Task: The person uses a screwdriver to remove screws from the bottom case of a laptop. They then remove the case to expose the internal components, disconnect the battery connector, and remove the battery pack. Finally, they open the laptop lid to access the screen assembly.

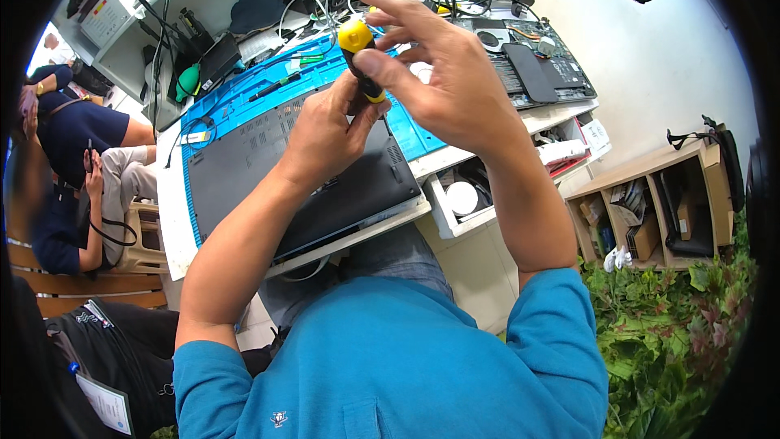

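A yellow and black screwdriver (355, 39) is held up over the desk, its rounded yellow handle end toward me. My left hand (327, 132) is closed around its lower part, thumb and fingers pinching near the yellow collar. Beside the handle, my right hand (445, 73) has its fingers stretched out and apart; its thumb overlaps the handle, though I cannot tell whether it presses on it. Below both hands lies a black laptop (268, 167), underside up, on a blue work mat (422, 140). The screwdriver's tip is hidden.
An opened laptop (569, 73) with a black phone-like slab (530, 73) on it sits at right. A pulled-out drawer (457, 223) holds a white round item. Cables and tools crowd the desk's back. A wooden shelf (642, 187) stands right; people (81, 130) sit at left.
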`<state>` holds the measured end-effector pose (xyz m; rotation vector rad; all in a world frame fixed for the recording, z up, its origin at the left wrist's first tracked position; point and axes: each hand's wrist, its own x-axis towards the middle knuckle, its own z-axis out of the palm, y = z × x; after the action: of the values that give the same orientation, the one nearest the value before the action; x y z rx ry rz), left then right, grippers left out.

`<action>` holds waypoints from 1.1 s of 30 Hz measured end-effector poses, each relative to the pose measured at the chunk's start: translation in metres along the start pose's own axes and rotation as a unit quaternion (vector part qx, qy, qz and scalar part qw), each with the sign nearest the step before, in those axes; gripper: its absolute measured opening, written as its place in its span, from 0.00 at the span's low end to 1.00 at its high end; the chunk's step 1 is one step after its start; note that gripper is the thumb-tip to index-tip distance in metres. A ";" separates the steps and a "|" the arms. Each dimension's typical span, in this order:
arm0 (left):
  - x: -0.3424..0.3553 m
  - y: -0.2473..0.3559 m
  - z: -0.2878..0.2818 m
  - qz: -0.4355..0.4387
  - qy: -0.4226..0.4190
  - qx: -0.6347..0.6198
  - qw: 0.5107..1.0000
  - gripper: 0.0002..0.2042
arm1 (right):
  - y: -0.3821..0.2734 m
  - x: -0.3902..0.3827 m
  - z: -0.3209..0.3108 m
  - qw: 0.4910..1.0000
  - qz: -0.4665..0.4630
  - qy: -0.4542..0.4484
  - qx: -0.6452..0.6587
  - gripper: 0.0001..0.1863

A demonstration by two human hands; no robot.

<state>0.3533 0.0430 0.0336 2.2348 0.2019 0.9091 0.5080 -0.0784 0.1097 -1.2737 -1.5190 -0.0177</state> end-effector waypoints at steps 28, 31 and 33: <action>0.022 -0.005 0.012 -0.188 -0.137 0.028 0.972 0.11 | 0.037 0.020 0.021 0.994 0.017 0.035 0.107 0.25; 0.015 -0.008 0.017 -0.164 -0.091 -0.105 0.977 0.12 | 0.039 0.022 0.024 0.986 0.049 0.046 0.154 0.24; 0.014 -0.011 0.016 -0.170 -0.091 -0.120 0.974 0.15 | 0.036 0.024 0.023 0.990 0.028 0.042 0.130 0.23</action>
<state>0.3756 0.0478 0.0256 1.9649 0.3572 0.5118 0.5215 -0.0337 0.0967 -1.0925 -1.3633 0.1558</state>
